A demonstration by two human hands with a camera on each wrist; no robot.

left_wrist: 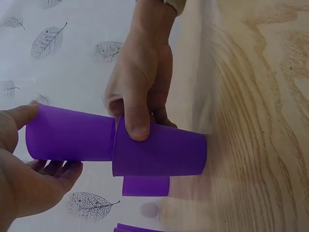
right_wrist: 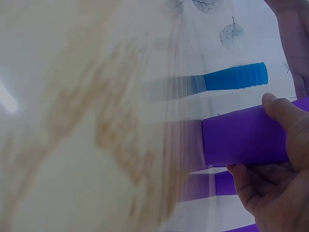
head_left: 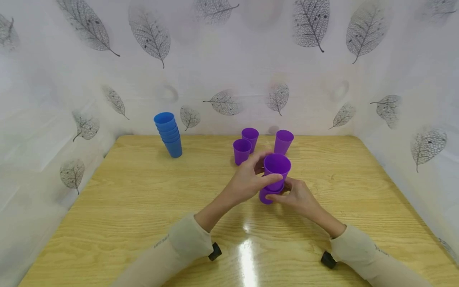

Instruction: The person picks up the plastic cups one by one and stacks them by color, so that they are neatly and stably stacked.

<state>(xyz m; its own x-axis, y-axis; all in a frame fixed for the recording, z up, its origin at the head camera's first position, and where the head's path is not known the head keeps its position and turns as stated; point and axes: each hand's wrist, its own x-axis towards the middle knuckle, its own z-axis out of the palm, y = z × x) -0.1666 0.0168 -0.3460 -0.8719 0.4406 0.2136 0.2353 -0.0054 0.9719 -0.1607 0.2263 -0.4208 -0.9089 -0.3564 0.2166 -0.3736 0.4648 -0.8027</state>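
Right of the stacked blue cups (head_left: 168,135), a left hand (head_left: 244,181) grips an upright purple cup (head_left: 279,168), its base at the mouth of a lower cup (left_wrist: 166,153), axes vertical, nearly aligned; from the right, the right hand (head_left: 300,200) grasps that lower cup.

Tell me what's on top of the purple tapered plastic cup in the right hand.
Another purple tapered plastic cup, in the left hand, base at the rim of the lower cup. Its inside is mostly covered; contents can't be seen.
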